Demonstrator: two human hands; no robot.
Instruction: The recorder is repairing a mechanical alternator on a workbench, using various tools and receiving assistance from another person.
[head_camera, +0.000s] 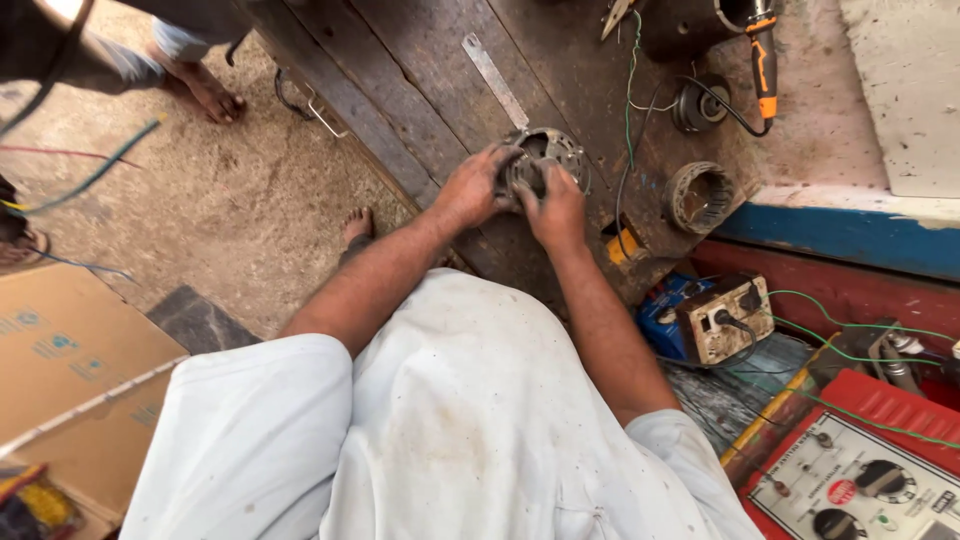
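Motor stator (548, 160) on the wooden bench (420, 80) — gripped by left hand (475, 187) and right hand (553, 208) fingers.

Both hands (520, 195) cover the round motor part's (560, 150) near side; at 5 o'clock the red meter box (860, 470) is cropped

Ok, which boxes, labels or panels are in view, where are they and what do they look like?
Cardboard box: lower left on the floor, brown, small blue printed marks.
Control panel: lower right, red case, pale face, black knobs, round red label.
Socket box: right of the person, grimy cream, black plug inserted.
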